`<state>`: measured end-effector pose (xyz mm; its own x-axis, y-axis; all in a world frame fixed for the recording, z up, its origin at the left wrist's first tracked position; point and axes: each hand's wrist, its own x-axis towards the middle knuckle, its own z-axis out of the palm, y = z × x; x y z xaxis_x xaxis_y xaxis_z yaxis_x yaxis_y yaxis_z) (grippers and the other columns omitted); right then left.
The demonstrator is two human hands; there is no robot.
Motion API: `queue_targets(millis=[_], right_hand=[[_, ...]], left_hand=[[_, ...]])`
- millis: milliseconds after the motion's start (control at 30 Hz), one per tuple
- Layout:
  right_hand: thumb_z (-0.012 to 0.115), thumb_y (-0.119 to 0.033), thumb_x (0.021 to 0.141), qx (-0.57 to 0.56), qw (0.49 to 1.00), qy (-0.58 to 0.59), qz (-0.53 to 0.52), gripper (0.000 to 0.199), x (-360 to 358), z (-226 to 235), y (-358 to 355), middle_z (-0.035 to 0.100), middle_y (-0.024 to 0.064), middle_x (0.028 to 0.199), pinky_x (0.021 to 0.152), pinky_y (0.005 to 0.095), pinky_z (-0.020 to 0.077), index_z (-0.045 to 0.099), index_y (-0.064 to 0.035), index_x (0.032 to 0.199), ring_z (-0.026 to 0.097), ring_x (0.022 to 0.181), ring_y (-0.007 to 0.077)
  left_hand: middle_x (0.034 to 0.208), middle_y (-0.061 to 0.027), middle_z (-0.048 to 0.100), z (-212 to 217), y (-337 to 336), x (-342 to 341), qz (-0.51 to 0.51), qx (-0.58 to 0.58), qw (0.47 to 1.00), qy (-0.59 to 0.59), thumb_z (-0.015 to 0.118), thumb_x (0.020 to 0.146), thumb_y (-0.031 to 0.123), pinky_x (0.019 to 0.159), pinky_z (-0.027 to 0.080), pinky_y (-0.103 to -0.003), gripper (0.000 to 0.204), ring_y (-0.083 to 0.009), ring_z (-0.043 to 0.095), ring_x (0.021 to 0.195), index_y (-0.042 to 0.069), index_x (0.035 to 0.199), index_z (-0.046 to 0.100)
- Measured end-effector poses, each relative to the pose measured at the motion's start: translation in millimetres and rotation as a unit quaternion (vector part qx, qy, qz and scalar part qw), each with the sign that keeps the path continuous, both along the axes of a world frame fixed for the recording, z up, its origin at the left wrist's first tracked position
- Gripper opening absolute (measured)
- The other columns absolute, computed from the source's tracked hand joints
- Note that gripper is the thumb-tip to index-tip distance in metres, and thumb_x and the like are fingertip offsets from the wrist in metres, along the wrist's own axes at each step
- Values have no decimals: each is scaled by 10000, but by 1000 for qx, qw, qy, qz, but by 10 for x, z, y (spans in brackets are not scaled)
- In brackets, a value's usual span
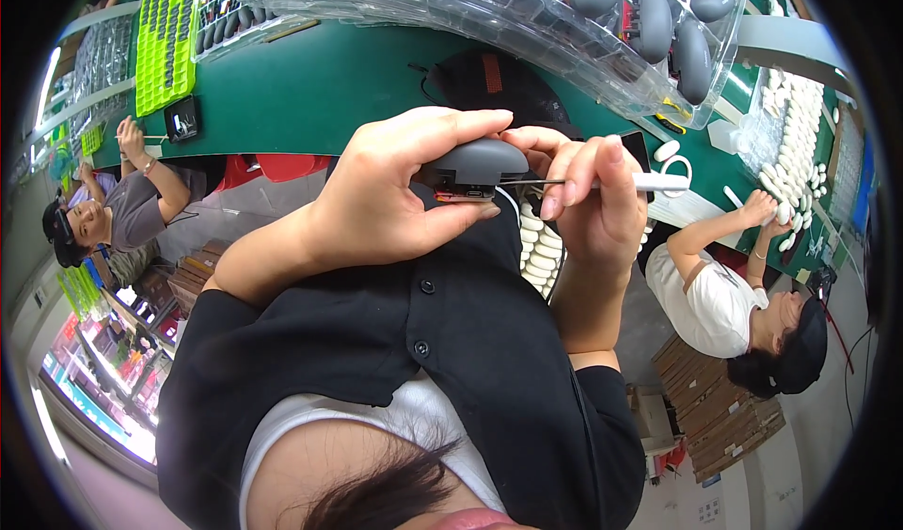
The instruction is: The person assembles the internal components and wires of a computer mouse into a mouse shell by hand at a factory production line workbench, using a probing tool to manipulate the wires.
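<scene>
In front of my chest, my left hand (395, 187) grips a dark grey rounded plastic casing (482, 160) between thumb and fingers. The casing's lower side is open, showing a small metal port (478, 191) and a bit of red. My right hand (597, 191) pinches a slim tool (658, 182) with a white handle, a ring at its end and a thin metal shaft. The shaft points left, its tip at or beside the casing's right end; whether it touches cannot be made out. Some right fingers are close to the casing.
Stacked clear plastic trays (564, 60) with grey casings (654, 22) fill the far side of the green table (273, 88). A black object (494, 83) lies before them. A bright green tray (166, 41) stands far left. Co-workers sit at both sides; many white rounded pieces (795, 144) lie right.
</scene>
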<state>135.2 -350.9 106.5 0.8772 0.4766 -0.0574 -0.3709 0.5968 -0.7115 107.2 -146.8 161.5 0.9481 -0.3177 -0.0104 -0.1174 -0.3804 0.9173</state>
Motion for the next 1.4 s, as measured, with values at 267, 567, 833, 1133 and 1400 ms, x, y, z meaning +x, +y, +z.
queue_targets(millis=[267,567,833,1133,1400], right_hand=[[399,-319,1016,-2,997,-72,-28,494,-79,28,-4,636,123,647,973,527,399,615,-15,692,612,968,368],[422,-319,1006,-28,995,-90,-19,488,-84,31,-4,642,110,650,971,515,400,622,-17,680,599,996,371],[435,-311,1002,-50,995,-83,-15,510,-87,46,-5,641,101,650,970,504,401,642,0,655,593,1020,357],[414,-296,1009,29,996,-73,-35,469,-107,12,9,638,112,641,995,561,387,618,-21,690,645,770,267],[408,-280,1009,-47,990,-123,-45,461,-107,51,14,631,97,624,993,577,390,611,-29,681,612,643,194]], left_hand=[[991,-160,653,-46,-16,-10,30,-42,999,16,790,654,36,734,531,-286,585,-225,661,873,-27,1197,582],[995,-164,652,-30,-6,-23,33,-35,999,23,792,652,40,733,531,-289,578,-222,661,865,-34,1187,585],[980,-158,654,-26,-20,-34,30,-38,999,14,791,653,39,731,529,-284,579,-217,661,858,-34,1189,586],[1063,-139,618,-15,-26,-63,47,-83,992,78,780,696,15,752,555,-256,589,-149,639,916,-48,1233,547],[1087,-151,612,-4,-26,-53,53,-84,991,86,776,702,16,767,565,-260,579,-160,642,935,-54,1229,547]])
